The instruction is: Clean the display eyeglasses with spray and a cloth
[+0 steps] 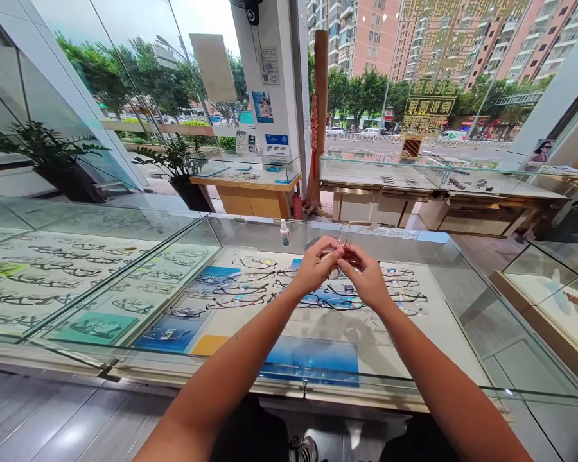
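Held thin-rimmed glasses (347, 246) in both hands, just above the top of a glass counter (467, 308) and toward its far edge. Pinched the frame with the left hand (316, 266) from the left and the right hand (367, 277) from the right, fingers curled in, thumbs and forefingers closed on it, the two hands touching at the fingertips. Saw only a thin golden rim and temple poking up above the knuckles; most of the frame hidden by the fingers. Noticed something pale between the fingers, but could not tell what.

Reached out with both bare forearms over the near edge of the counter. Looked down through the glass at rows of spectacle frames (241, 292) laid on white, blue and yellow cards. Spotted a small white bottle (284, 232) upright on the counter top, just left of the hands and nearer the far edge. Saw a second display case (52, 269) of frames adjoining on the left, two more showcases (250, 176) across the aisle, potted plants (43, 151) by the window, and trees and apartment blocks outside.
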Tool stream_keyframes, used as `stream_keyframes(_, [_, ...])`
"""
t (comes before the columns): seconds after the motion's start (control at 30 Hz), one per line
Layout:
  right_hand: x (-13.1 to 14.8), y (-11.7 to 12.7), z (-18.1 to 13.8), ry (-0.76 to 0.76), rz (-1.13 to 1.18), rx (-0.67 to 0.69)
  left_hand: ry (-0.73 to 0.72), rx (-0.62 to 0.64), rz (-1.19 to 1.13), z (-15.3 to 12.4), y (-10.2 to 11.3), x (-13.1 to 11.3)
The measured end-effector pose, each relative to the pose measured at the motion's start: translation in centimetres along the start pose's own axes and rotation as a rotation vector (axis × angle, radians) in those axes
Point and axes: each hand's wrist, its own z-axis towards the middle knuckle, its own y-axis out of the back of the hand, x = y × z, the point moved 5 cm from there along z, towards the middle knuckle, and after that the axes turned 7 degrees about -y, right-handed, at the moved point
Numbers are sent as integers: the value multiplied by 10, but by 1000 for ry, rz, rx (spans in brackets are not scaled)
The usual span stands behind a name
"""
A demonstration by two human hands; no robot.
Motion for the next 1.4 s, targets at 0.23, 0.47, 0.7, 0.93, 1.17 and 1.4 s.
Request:
stream_keyframes(0.23, [-1,4,3,-4,46,-66,30,13,13,5,4,2])
stream_keyframes(0.47, [-1,27,11,-24,-10,-202,377,-249,29,3,33,41])
stream_keyframes(0.7, [6,40,16,9,-18,-255,549,-390,148,27,71,95])
stream_keyframes(0.93, [7,46,18,11,-31,-288,461,-314,429,31,90,97])
stream_keyframes(1.17, [11,50,17,13,-25,-299,371,-564,690,33,146,79])
stream_keyframes(1.4, [11,51,19,51,-17,-295,529,-426,611,47,166,113])
